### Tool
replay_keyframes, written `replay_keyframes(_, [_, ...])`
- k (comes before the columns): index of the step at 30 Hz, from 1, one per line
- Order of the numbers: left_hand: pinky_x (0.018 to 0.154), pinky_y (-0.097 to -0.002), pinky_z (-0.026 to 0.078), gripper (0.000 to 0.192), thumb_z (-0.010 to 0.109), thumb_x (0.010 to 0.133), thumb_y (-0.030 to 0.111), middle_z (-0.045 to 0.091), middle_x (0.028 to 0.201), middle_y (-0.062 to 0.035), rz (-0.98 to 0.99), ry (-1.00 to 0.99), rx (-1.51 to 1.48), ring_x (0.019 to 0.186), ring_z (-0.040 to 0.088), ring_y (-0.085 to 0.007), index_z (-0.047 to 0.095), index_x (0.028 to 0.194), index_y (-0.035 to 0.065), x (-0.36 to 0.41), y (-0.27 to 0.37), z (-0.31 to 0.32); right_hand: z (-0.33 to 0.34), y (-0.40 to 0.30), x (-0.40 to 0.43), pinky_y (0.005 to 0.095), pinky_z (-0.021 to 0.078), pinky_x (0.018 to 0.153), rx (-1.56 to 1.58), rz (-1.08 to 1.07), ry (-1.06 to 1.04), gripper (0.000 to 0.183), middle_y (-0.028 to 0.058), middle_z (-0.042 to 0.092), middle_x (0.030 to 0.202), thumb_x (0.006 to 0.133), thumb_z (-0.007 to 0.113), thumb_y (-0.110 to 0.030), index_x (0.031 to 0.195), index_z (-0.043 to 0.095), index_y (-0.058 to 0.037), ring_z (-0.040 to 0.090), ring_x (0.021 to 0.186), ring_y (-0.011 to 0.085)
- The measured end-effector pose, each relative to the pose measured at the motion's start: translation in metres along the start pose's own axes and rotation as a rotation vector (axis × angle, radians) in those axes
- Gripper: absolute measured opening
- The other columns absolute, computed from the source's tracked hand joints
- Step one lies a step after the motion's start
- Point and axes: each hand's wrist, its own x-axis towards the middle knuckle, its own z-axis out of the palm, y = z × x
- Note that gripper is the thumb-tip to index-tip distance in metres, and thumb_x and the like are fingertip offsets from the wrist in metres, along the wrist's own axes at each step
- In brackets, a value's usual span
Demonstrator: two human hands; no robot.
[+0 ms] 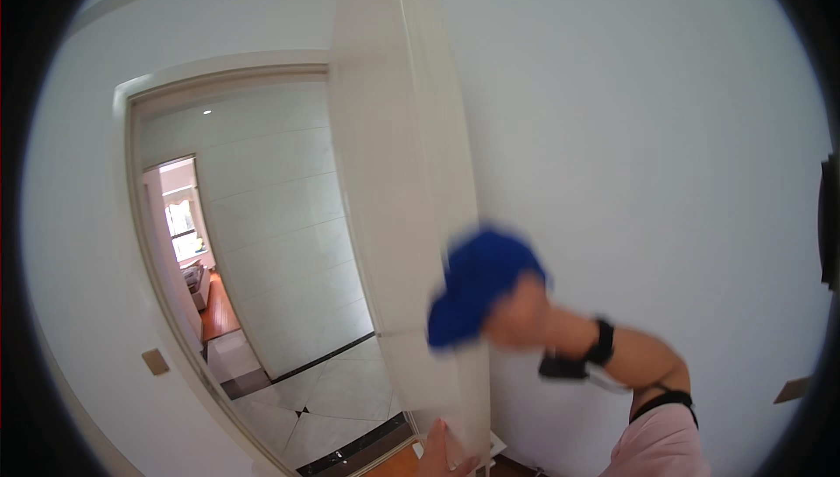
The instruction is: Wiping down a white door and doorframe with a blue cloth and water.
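Note:
A bunched blue cloth (482,273) is in my right hand (522,316), in front of the edge of a cream door (384,168). Cloth and hand are blurred, and whether the cloth touches the door I cannot tell. On my right wrist sit a black strap (602,340) and a small dark device (562,367). Low in the view, my left hand (441,454) is at the lower visible part of the door, fingers apart, apparently against its surface. The rest of that hand is cut off by the picture's bottom rim.
The door stands ajar beside a doorway whose frame (134,149) is on the left. Beyond lies a tiled hallway floor (335,388), with another room past it. A white wall (630,149) fills the right side. A switch plate (155,362) is on the left wall.

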Motion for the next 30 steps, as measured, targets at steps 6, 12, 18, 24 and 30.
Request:
replay_keyframes(6, [0.086,-0.0348,0.038,0.051,0.06,0.079,0.032,0.054,0.101,-0.0141,0.235,0.323,-0.263,0.095,0.052,-0.023,0.045,0.115,-0.0006,-0.027,0.015,-0.051,-0.095,0.061,0.309,0.0418,0.0395,0.075,-0.267,0.129,0.239,0.025,0.0188,0.053,0.09,0.078,0.047,-0.019,0.096,0.049,-0.0014,0.05,0.088,0.0339])
replay_keyframes(12, [0.094,-0.0309,0.03,0.057,0.042,0.088,0.034,0.038,0.125,-0.0098,-0.172,0.073,-0.562,0.113,0.037,-0.0187,0.022,0.13,0.001,-0.064,-0.041,-0.099,-0.043,0.05,0.356,0.0373,0.0399,0.084,-0.138,-0.047,0.373,0.034,0.0229,0.053,0.107,0.083,0.045,-0.02,0.111,0.049,-0.0001,0.05,0.1,0.0353])
replay_keyframes(18, [0.094,-0.032,0.032,0.057,0.024,0.091,0.046,0.044,0.121,-0.0076,-0.247,0.555,-1.1,0.11,0.042,-0.0182,0.034,0.126,0.0025,-0.074,-0.035,-0.144,0.131,-0.104,0.149,0.0367,0.0367,0.091,1.459,-0.054,0.01,0.031,0.0129,0.05,0.115,0.084,0.05,-0.023,0.111,0.052,-0.0087,0.048,0.104,0.0272])
replay_keyframes(24, [0.09,-0.0317,0.038,0.055,0.033,0.088,0.049,0.048,0.116,-0.0053,-0.303,0.783,-1.043,0.107,0.046,-0.0187,0.036,0.125,0.0083,-0.085,-0.046,-0.173,0.224,-0.163,0.052,0.0379,0.0378,0.09,1.077,-0.245,0.166,0.029,0.0118,0.053,0.106,0.076,0.055,-0.015,0.104,0.054,-0.0052,0.05,0.101,0.028])
replay_keyframes(30, [0.081,-0.0342,0.043,0.05,0.029,0.089,0.045,0.054,0.108,-0.0069,-0.41,1.163,-0.676,0.099,0.051,-0.0194,0.044,0.117,0.0055,-0.086,-0.031,-0.216,0.282,-0.074,0.171,0.0394,0.0418,0.078,0.923,0.074,0.581,0.017,0.0145,0.055,0.092,0.075,0.051,-0.01,0.09,0.054,-0.0037,0.052,0.089,0.0319])
